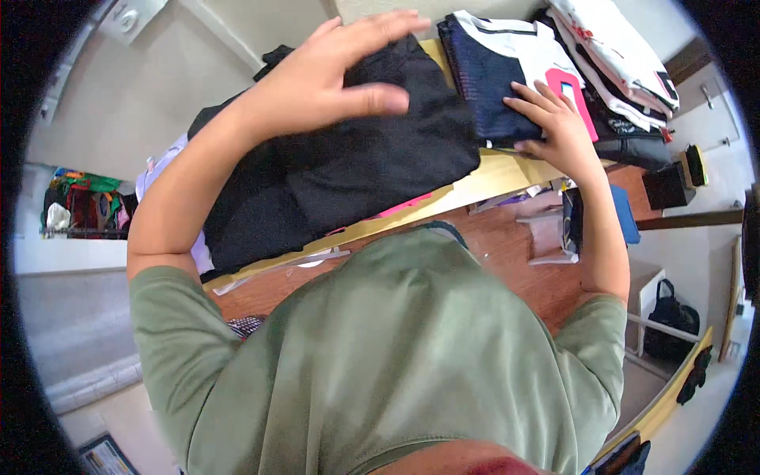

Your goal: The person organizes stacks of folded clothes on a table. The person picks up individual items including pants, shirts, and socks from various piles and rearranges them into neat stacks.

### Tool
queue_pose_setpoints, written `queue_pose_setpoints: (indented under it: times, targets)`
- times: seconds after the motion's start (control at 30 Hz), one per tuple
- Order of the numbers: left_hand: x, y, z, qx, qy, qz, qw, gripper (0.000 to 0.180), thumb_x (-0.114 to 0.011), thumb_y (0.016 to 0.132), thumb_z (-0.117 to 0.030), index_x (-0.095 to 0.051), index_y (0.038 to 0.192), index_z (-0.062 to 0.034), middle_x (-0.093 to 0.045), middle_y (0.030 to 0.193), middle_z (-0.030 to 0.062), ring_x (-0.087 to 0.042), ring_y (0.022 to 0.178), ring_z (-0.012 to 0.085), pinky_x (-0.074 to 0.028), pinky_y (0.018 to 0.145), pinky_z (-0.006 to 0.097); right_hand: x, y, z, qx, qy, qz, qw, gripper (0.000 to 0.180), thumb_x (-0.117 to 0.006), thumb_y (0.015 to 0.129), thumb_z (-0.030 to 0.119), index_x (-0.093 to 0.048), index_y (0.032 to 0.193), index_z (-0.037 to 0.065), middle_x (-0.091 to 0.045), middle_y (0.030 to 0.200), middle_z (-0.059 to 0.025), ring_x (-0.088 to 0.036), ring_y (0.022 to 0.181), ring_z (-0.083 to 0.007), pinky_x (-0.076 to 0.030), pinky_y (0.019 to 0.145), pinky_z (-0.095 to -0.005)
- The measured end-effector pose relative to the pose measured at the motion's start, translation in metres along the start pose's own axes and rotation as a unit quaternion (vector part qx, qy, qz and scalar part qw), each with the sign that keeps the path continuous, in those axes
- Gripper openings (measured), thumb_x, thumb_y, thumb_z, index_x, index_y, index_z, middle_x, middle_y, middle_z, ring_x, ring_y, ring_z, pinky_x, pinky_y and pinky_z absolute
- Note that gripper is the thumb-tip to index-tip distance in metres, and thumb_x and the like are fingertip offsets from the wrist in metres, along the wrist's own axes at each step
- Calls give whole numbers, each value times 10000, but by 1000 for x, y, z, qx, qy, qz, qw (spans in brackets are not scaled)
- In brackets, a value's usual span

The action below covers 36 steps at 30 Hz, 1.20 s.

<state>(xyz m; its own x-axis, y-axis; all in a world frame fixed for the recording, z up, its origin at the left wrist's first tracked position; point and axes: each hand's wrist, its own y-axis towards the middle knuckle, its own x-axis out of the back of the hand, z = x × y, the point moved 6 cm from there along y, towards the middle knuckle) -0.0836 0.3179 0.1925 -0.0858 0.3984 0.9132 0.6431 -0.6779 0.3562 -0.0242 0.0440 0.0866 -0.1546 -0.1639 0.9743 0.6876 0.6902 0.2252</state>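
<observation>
A large black garment (380, 158) lies spread on the yellow tabletop (507, 168), its cloth wrinkled. Over its far part is my left hand (340, 71), slightly blurred, thumb and fingers apart and nothing held. Whether that hand touches the cloth I cannot tell. My right hand (560, 131) rests with fingers stretched out on a folded shirt (487, 87), navy and white with a pink-edged print. This shirt lies just right of the black garment.
Beyond my right hand stands a stack of folded clothes (621, 51), white on top with darker pieces below. Lilac cloth (165, 165) shows at the black garment's left edge. A black backpack (669, 317) sits at the far right, and colourful clothes (87, 202) fill an opening at the far left.
</observation>
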Motion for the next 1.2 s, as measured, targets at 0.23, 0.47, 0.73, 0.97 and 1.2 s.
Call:
queue_pose_setpoints:
  times: [0.23, 0.47, 0.73, 0.97, 1.2]
  targets:
    - [-66, 57, 53, 350, -620, 49, 700, 366, -535, 1028, -207, -540, 1289, 50, -641, 1198, 174, -631, 1039, 331, -508, 963, 425, -9, 7, -51, -110, 285, 4, 952, 434, -738, 894, 186, -630, 1298, 68, -711, 1019, -58, -632, 927, -97, -473, 726, -264]
    - [-142, 89, 62, 507, -644, 150, 553, 692, -384, 996, -652, -459, 1129, 22, -662, 1015, 291, -730, 902, 333, -646, 667, 369, -15, 8, -73, -126, 417, -82, 896, 418, -719, 935, 304, -649, 1210, -3, -684, 871, -50, -590, 769, -97, -502, 706, -275]
    - [-142, 84, 57, 473, -716, 253, 446, 705, -373, 980, -693, -501, 1026, -1, -685, 822, 176, -727, 699, 289, -633, 588, 347, -21, 10, -85, -193, 505, -56, 840, 448, -666, 973, 352, -632, 1260, 11, -692, 939, -28, -595, 818, -92, -504, 746, -263]
    - [-167, 121, 69, 514, -687, 127, 498, 1019, -358, 914, -790, -393, 1439, 82, -496, 1372, 373, -610, 1178, 464, -541, 954, 532, 5, 8, -75, -171, 488, -81, 852, 455, -635, 987, 371, -625, 1265, 11, -683, 991, -51, -596, 888, -115, -496, 811, -276]
    - [-188, 185, 152, 483, -612, -62, 624, 278, -536, 985, -141, -608, 1124, 90, -714, 1038, 200, -712, 950, 309, -586, 882, 475, 2, -6, -36, -38, 273, -200, 940, 340, -706, 868, 102, -639, 1200, 69, -704, 1031, -156, -681, 877, -316, -524, 796, -381]
